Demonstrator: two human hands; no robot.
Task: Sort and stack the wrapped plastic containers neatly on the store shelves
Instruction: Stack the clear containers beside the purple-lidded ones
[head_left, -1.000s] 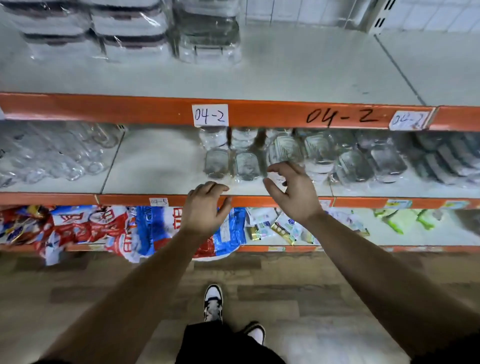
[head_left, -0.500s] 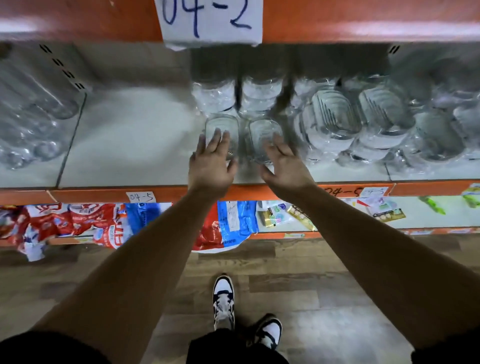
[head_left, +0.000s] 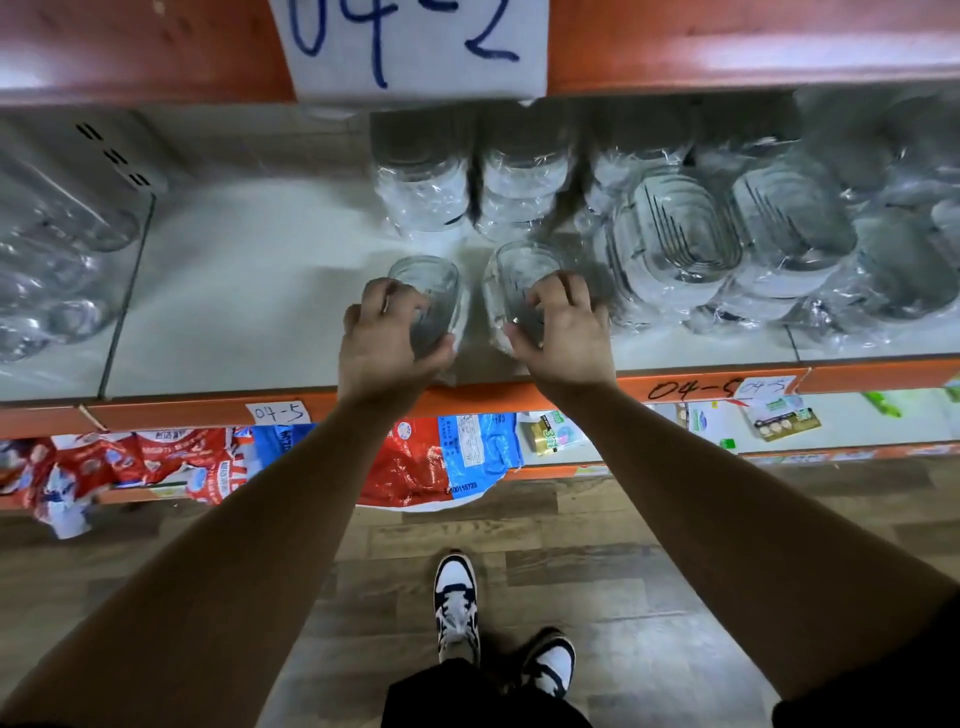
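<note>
Two small clear wrapped containers stand side by side near the front of the middle shelf (head_left: 249, 291). My left hand (head_left: 387, 343) grips the left container (head_left: 431, 283) with fingers curled over its near rim. My right hand (head_left: 563, 332) grips the right container (head_left: 519, 270) the same way. Behind them stand two stacks of wrapped round containers (head_left: 423, 192), (head_left: 524, 182). To the right lie larger wrapped oval containers (head_left: 675, 234), (head_left: 789, 228).
An orange beam with a "04-2" paper label (head_left: 415, 47) hangs close overhead. Clear wrapped containers (head_left: 57, 260) fill the shelf's left bay. The orange front edge (head_left: 208, 413) carries a "04-5" tag. Red and blue bags (head_left: 415, 462) sit on the shelf below. My shoes (head_left: 457, 603) are on the wood floor.
The view moved in closer under the upper beam. Both hands reached forward from the shelf edge and closed their fingers round the two small front containers.
</note>
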